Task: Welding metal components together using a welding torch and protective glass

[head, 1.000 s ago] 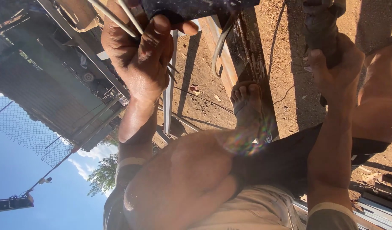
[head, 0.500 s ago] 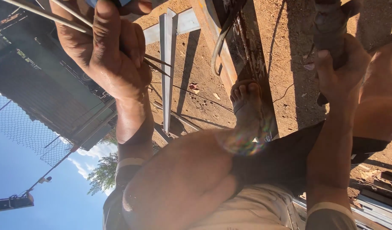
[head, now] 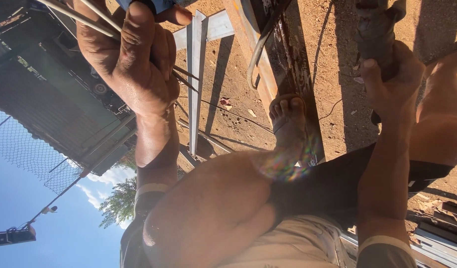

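The head camera looked down over the person's own bent knees and bare foot (head: 287, 115) onto sandy ground (head: 332, 59), with the whole scene tipped so that sky and a tree sat at the lower left.

The left hand (head: 131, 54) was near the top left, fingers curled tight around a bundle of thin metal rods (head: 74, 16) that ran out past the fist toward the top left corner and poked out again below the palm. Its fingertips also touched a dark and blue object (head: 156, 6) at the top edge, too cropped to identify.

The right hand (head: 392, 82) was at the upper right, closed around a dark, rough cylindrical handle (head: 375, 30) that rose out of the top of the frame; what it belonged to could not be told.

Between the hands, a pale metal angle bar (head: 195, 79) lay on the ground just beside the left wrist. A rusty steel beam (head: 283, 54) ran diagonally past it, with the bare foot resting against it and a grey hose (head: 261, 47) curving over its upper end. A corrugated metal shed (head: 45, 109) and wire mesh fence (head: 25, 154) stood at the left.
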